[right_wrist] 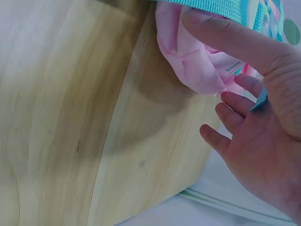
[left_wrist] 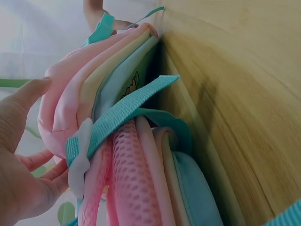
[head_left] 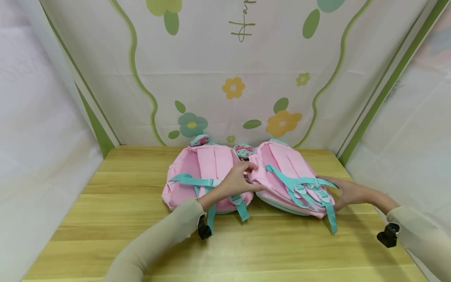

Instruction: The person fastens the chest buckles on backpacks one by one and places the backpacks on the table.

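Two pink backpacks with turquoise straps lie back panel up on the table. My left hand is at the near-left end of the right backpack, thumb and fingers spread apart; its thumb touches the pink fabric in the left wrist view. Beside its wrist lies the left backpack, loose strap ends hanging toward me. At the other end of the right backpack, my right hand rests its thumb on the edge by a turquoise strap. In the right wrist view its other fingers are extended loosely near the pink corner.
The wooden table stretches in front of both bags. Behind them a printed fabric wall rises at the table's far edge, with fabric sides left and right. A small patterned pouch sits between the bags' far ends, another pouch farther left.
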The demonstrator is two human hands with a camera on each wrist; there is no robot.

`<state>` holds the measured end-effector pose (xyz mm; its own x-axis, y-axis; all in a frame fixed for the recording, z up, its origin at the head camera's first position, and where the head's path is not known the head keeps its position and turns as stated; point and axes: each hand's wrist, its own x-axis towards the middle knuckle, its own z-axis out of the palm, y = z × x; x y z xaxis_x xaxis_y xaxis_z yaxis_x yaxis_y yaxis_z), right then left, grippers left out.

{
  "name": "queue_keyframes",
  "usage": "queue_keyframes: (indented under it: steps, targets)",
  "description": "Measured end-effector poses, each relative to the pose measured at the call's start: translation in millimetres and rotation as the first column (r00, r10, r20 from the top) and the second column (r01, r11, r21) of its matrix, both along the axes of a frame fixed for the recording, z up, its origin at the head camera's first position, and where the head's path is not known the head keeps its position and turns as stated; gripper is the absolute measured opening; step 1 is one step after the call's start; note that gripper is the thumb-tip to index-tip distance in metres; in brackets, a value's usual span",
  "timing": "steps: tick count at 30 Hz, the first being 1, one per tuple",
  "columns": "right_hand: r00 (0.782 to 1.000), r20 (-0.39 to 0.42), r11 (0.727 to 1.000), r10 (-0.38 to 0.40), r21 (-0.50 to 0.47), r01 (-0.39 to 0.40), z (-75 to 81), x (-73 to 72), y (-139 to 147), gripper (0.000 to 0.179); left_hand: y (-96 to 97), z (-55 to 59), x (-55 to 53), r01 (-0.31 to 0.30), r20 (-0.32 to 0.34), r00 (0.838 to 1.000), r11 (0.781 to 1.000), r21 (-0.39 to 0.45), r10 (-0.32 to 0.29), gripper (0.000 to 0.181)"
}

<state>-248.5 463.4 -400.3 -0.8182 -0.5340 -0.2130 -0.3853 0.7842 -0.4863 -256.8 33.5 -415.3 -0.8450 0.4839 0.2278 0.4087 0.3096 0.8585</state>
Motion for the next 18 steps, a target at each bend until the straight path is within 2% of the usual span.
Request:
queue_keyframes:
  steps: [5, 9, 14, 18]
  targets:
    - [1.0, 0.006, 1.0, -0.03, 0.002, 0.03, 0.5, -1.5, 12.4, 0.114, 8.4, -2.7, 1.0, 0.011, 0.014, 1.0, 1.0, -0.027, -0.011, 0.063]
    - [0.999, 0.008, 0.999, -0.033, -0.023, 0.033, -0.6, -1.0, 20.0, 0.108, 12.0, -7.4, 1.9, -0.005, 0.028, 1.0, 0.995, -0.096, 0.007, 0.066]
    - [0.999, 0.008, 0.999, -0.038, -0.022, 0.038, -2.6, -3.3, 22.1, 0.105, 11.9, -11.6, 0.2, -0.042, -0.028, 0.999, 0.97, -0.24, 0.036, 0.078]
    - [0.999, 0.036, 0.999, -0.032, -0.035, 0.034, -1.3, -6.1, 22.0, 0.106, 13.2, -12.2, -2.9, -0.031, -0.055, 0.998, 0.953, -0.301, 0.015, 0.085]
